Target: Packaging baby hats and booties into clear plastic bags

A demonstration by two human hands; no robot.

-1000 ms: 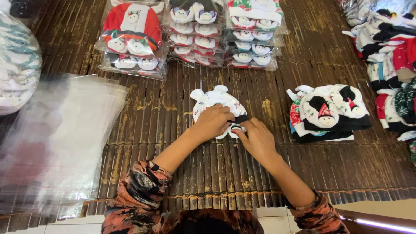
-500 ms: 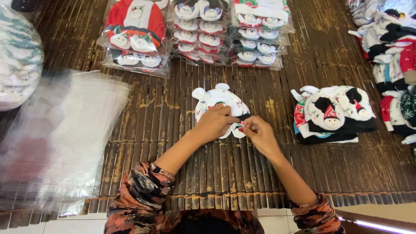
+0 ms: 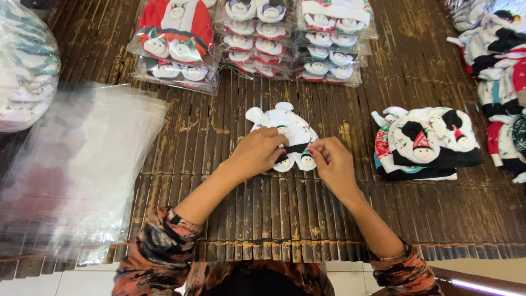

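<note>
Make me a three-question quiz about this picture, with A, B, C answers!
1. Where is the pile of clear plastic bags?
A. To the person's left
B. To the person's right
C. On the person's lap

2. What colour is the little hat under the hands?
A. Green
B. White
C. Purple

3. What are the left hand and right hand doing?
A. Resting apart on the mat
B. Lifted in the air
C. Both touching the hat set

Answers: 1 A, the bags lie at the left side. 2 B, its eared top shows white. 3 C, fingers of both hands meet on it.
</note>
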